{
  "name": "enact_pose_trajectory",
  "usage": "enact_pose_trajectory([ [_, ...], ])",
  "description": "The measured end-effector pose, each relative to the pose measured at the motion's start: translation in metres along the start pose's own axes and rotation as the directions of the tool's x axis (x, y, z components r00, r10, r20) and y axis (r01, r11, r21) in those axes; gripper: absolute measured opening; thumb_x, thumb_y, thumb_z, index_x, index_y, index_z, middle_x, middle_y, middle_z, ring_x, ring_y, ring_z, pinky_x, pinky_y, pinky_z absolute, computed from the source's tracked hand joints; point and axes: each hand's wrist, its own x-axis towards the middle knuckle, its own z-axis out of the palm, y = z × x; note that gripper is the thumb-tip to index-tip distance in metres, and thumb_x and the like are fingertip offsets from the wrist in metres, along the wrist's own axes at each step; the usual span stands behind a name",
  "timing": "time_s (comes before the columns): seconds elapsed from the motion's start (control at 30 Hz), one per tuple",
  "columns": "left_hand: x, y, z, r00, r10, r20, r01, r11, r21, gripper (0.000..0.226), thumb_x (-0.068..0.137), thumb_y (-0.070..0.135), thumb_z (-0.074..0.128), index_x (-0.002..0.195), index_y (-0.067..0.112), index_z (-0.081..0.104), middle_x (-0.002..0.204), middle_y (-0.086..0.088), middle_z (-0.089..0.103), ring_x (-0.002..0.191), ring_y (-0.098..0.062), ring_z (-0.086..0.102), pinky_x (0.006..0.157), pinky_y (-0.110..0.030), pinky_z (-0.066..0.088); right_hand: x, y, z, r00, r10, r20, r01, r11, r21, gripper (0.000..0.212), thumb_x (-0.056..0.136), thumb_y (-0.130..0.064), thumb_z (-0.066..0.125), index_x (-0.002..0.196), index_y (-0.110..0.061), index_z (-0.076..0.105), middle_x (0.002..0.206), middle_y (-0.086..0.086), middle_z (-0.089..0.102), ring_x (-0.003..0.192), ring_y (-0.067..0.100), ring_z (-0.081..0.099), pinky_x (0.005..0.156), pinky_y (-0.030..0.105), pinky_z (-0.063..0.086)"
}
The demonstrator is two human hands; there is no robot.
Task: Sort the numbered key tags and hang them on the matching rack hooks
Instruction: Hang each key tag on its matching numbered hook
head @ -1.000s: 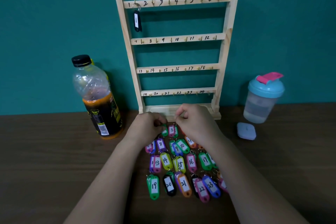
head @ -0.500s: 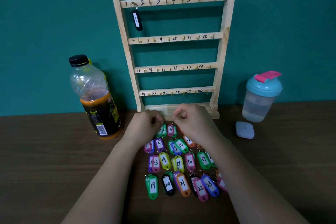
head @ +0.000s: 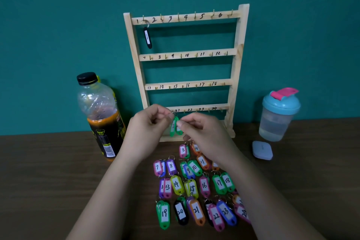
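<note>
Teal wall [head: 58, 25] backs a brown wooden table [head: 48, 181].

Inventory:
- One wooden rack [head: 236, 64], upright at the table's rear edge. It has four rails of six hooks, hand-numbered 1 to 24.
- One black tag [head: 148, 38] hangs on hook 1.
- Loose tags [head: 194, 187] lie on the table in four rows, showing numbers 3 to 24. Several overlap, so an exact count cannot be given.
- One bottle [head: 101, 115], one shaker cup [head: 278, 115] and one small grey case [head: 262, 150].

The green tag [head: 174, 128] shows two overlapping green bodies with white labels; its number is unreadable. It is held above the table, in front of the rack's bottom rail.

The left hand [head: 148, 128], fingers curled, pinches the tag's ring. The right hand [head: 204, 132] pinches the tag's upper body between thumb and forefinger.
</note>
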Motion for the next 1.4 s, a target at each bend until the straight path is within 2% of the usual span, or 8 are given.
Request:
enact_pose_trajectory([
  [0.1, 0.0, 0.008, -0.003, 1.0, -0.002, -0.031, 0.001, 1.0, -0.028, 0.005, 0.098, 0.028, 0.073, 0.093, 0.026, 0.075, 0.081, 0.004, 0.074, 0.072, -0.006, 0.065, 0.068, -0.022, 0.051, -0.004, -0.012, 0.0, 0.999, -0.05, -0.004, 0.05, 0.999, 0.003, 0.03, 0.099, -0.046, 0.071, 0.121, -0.025, 0.074, 0.098, -0.012, 0.077, 0.081, 0.001, 0.075, 0.078, 0.023, 0.059],
  [0.23, 0.001, 0.018, -0.006, 0.999, -0.023, -0.041, 0.019, 0.995, -0.099, 0.005, 0.096, 0.028, 0.075, 0.094, 0.024, 0.076, 0.083, 0.0, 0.076, 0.08, -0.016, 0.071, 0.075, -0.033, 0.056, -0.004, -0.016, 0.003, 0.995, -0.08, -0.054, 0.079, 0.997, -0.011, 0.015, 0.1, -0.033, 0.073, 0.111, -0.024, 0.076, 0.091, -0.012, 0.078, 0.078, 0.002, 0.074, 0.076, 0.026, 0.061],
  [0.33, -0.002, 0.024, -0.009, 0.998, -0.017, -0.056, 0.009, 0.99, -0.138, 0.006, 0.096, 0.027, 0.076, 0.093, 0.023, 0.077, 0.081, -0.001, 0.077, 0.072, -0.009, 0.07, 0.067, -0.024, 0.054, -0.004, -0.017, 0.005, 0.993, -0.077, -0.093, 0.078, 0.997, 0.004, 0.009, 0.102, -0.029, 0.069, 0.105, -0.023, 0.076, 0.087, -0.01, 0.077, 0.076, 0.002, 0.074, 0.072, 0.022, 0.059],
  [0.43, -0.002, 0.027, -0.015, 0.993, -0.017, -0.116, -0.001, 0.989, -0.151, 0.006, 0.097, 0.025, 0.075, 0.093, 0.021, 0.077, 0.08, -0.003, 0.077, 0.06, -0.002, 0.061, 0.059, -0.016, 0.047, 0.0, -0.021, 0.003, 0.987, -0.085, -0.138, 0.084, 0.996, -0.011, 0.012, 0.103, -0.031, 0.067, 0.101, -0.024, 0.077, 0.086, -0.01, 0.077, 0.079, 0.004, 0.074, 0.077, 0.03, 0.061],
  [0.57, 0.001, 0.028, -0.022, 0.988, -0.026, -0.15, 0.001, 0.986, -0.167, 0.005, 0.098, 0.023, 0.074, 0.094, 0.02, 0.076, 0.085, -0.01, 0.076, 0.079, -0.021, 0.07, 0.067, -0.022, 0.053, 0.018, -0.038, -0.004, 0.984, -0.073, -0.161, 0.07, 0.997, -0.023, 0.011, 0.104, -0.033, 0.067, 0.102, -0.026, 0.076, 0.087, -0.011, 0.079, 0.076, 0.002, 0.073, 0.075, 0.027, 0.059],
  [0.73, 0.004, 0.028, -0.03, 0.984, -0.037, -0.174, 0.004, 0.982, -0.19, 0.006, 0.098, 0.026, 0.074, 0.094, 0.022, 0.076, 0.086, -0.008, 0.076, 0.087, -0.025, 0.071, 0.076, -0.028, 0.056, 0.061, -0.081, -0.019, 0.972, -0.152, -0.177, 0.139, 0.987, -0.085, 0.01, 0.107, -0.031, 0.063, 0.111, -0.027, 0.071, 0.09, -0.012, 0.079, 0.073, 0.001, 0.073, 0.065, 0.022, 0.055],
  [0.9, 0.005, 0.025, -0.034, 0.982, -0.041, -0.184, 0.002, 0.978, -0.208, 0.007, 0.098, 0.027, 0.074, 0.092, 0.022, 0.076, 0.085, -0.006, 0.076, 0.088, -0.025, 0.072, 0.081, -0.033, 0.056, 0.107, -0.127, -0.044, 0.957, -0.192, -0.216, 0.199, 0.98, 0.008, 0.005, 0.105, -0.025, 0.065, 0.106, -0.021, 0.069, 0.088, -0.006, 0.081, 0.069, 0.01, 0.074, 0.059, 0.022, 0.051],
  [1.4, 0.003, 0.022, -0.039, 0.986, -0.046, -0.159, 0.019, 0.986, -0.167, 0.007, 0.098, 0.032, 0.072, 0.093, 0.028, 0.076, 0.087, 0.003, 0.076, 0.086, -0.014, 0.072, 0.083, -0.046, 0.061, 0.156, -0.185, -0.049, 0.925, -0.235, -0.297, 0.176, 0.961, -0.212, 0.016, 0.105, -0.031, 0.063, 0.096, -0.018, 0.059, 0.073, -0.008, 0.079, 0.047, 0.015, 0.071, 0.043, 0.023, 0.041],
])
